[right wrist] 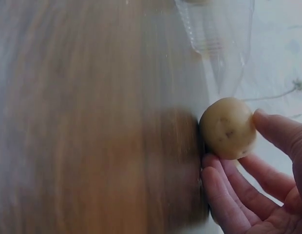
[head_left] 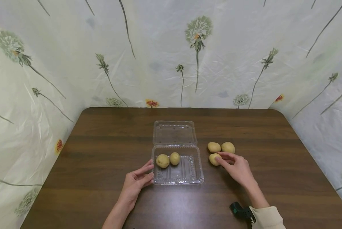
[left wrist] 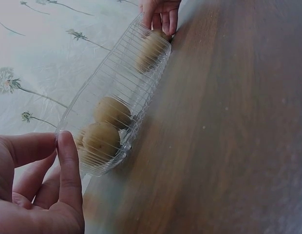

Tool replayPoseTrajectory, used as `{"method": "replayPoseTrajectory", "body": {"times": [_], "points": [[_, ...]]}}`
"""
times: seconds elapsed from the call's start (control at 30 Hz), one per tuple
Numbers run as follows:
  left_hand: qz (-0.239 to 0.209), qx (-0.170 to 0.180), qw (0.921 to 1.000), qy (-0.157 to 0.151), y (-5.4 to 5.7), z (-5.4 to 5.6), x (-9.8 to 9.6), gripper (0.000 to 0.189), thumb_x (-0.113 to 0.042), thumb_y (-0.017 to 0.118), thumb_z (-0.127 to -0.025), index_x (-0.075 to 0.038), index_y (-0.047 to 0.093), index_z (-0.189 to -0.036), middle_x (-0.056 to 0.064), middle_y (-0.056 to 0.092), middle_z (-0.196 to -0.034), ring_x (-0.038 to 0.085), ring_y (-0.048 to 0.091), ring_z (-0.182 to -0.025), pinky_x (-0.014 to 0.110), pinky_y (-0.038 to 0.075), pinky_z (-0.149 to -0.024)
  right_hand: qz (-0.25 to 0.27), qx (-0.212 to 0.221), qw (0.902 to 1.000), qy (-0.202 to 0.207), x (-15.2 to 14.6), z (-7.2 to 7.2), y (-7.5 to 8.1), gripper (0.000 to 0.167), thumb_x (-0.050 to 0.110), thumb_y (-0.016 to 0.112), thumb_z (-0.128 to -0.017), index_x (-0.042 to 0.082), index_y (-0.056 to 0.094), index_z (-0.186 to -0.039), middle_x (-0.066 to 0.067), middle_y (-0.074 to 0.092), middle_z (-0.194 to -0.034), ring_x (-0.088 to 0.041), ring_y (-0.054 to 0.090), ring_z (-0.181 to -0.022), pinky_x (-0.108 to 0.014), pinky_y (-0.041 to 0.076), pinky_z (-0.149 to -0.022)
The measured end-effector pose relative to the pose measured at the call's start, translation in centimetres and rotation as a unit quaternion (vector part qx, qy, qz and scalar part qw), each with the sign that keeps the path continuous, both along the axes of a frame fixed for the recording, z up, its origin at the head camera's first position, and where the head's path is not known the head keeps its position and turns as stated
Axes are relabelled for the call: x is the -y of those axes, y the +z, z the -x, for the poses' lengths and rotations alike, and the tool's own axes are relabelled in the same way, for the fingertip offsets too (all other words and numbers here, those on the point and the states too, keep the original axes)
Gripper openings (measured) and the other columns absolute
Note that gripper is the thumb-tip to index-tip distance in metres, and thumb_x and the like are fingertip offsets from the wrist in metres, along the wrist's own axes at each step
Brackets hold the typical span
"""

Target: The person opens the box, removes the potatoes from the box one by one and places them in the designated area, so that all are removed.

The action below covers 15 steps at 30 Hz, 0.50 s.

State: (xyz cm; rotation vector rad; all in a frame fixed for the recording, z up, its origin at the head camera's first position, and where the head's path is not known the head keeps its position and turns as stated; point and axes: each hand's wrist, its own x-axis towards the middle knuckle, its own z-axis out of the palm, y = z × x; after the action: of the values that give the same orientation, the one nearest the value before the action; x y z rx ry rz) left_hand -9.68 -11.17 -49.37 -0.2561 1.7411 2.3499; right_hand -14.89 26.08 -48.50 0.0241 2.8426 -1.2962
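Evidently for steadiness, left hand (head_left: 134, 184) pinches the clear container (head_left: 201, 167) at its left edge; lid (head_left: 174, 133) laid back, leaving two potatoes (head_left: 162, 161) inside reachable. Right hand (head_left: 239, 168) pinches a third potato (head_left: 214, 159), beside two loose ones (head_left: 214, 147) on the worktop (head_left: 108, 149).

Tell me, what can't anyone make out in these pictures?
Head view: part of a round yellow potato, hidden by the bare right hand.
Head view: the cream sleeve, cut off by the bottom edge.
Right wrist view: the clear hinged plastic box, cut off by the top edge.
Right wrist view: the grain of the brown wooden table, smeared by blur.
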Motion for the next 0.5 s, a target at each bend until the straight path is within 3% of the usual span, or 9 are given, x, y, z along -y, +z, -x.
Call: {"method": "replayPoseTrajectory", "body": {"times": [0.5], "points": [[0.001,-0.009,1.0000,0.001,0.17,-0.15,-0.02,0.036,0.004,0.068,-0.088,0.009,0.062,-0.124,0.004,0.055,-0.140,0.008,0.061,-0.076,0.026,0.057,-0.078,-0.007,-0.017,0.9998,0.003,-0.69,-0.16,0.16,0.046,0.045,0.067,-0.091,0.010,0.069,-0.121,-0.008,0.070,-0.115,-0.025,0.067,-0.099,-0.024,0.052,-0.075]]}}
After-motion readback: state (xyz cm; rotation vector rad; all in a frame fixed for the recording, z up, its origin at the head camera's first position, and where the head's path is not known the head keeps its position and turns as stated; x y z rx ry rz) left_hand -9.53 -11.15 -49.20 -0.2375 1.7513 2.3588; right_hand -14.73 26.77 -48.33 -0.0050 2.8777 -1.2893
